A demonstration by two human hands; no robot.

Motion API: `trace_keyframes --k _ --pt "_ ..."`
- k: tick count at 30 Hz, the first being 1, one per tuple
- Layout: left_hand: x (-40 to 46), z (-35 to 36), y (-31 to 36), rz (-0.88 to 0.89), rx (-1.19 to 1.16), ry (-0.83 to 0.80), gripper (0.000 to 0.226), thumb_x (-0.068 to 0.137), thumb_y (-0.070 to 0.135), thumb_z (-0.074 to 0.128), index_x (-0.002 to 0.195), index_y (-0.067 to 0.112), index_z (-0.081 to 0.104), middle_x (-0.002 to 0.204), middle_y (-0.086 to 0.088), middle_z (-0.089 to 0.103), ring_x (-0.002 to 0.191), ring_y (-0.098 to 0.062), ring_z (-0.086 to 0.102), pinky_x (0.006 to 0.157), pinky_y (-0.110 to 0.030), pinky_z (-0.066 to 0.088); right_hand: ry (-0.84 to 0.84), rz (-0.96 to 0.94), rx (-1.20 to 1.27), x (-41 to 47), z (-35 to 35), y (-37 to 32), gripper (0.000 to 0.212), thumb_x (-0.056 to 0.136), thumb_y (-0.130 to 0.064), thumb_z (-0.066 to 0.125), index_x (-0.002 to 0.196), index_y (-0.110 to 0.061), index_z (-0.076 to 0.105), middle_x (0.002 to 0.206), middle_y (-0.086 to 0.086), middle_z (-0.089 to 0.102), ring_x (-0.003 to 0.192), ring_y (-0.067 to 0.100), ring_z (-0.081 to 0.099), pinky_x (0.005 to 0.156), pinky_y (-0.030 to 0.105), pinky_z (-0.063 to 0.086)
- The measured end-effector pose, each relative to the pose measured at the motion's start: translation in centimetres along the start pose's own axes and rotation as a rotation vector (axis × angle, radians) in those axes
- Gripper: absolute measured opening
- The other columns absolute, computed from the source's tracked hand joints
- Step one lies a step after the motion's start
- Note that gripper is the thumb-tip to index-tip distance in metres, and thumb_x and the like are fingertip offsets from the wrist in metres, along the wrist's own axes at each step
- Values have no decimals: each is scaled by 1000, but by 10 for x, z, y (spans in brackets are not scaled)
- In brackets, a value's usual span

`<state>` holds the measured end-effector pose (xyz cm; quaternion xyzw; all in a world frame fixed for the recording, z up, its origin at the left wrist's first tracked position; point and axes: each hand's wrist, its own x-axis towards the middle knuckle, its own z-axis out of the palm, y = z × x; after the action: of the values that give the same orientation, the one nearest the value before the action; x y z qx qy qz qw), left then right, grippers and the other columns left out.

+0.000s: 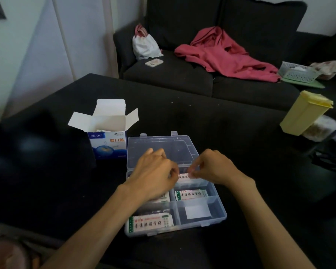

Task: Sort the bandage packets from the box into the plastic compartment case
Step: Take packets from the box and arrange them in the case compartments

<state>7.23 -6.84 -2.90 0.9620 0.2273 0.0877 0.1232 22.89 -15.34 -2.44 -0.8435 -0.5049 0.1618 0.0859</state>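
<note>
Near edge of the compartment case (219, 220) — we've both hands over its far-right cell, left hand (155, 177) & right hand (209, 167) pinching a bandage packet (183, 176). Light, thin, floppy — we'd hold the ends.

Dim indoor scene with soft, even light and a cool cast on the wall (37, 55). The dark table (182, 117) swallows shadow detail. Edges bend (wide-angle lens); the left margin and lower-left corner blur.
</note>
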Motion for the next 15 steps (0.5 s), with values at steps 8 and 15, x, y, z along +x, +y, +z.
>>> trace_keyframes --k 8,15 --pt "-10 -20 -6 -84 -166 247 20 94 27 52 106 35 65 107 10 60 100 -5 49 90 -22 33 50 41 93 -10 -35 -19 10 82 -30 67 79 -33 59 92 -9 60 81 5 57 74 25 50" --pt "-29 -58 -82 -422 5 652 27 89 17 57 115 21 64 124 1 61 118 -19 47 95 -37 37 436 -263 251 -4 -30 -99 24 92 -23 54 114 -33 60 101 -14 58 89 0 55 80 22 50"
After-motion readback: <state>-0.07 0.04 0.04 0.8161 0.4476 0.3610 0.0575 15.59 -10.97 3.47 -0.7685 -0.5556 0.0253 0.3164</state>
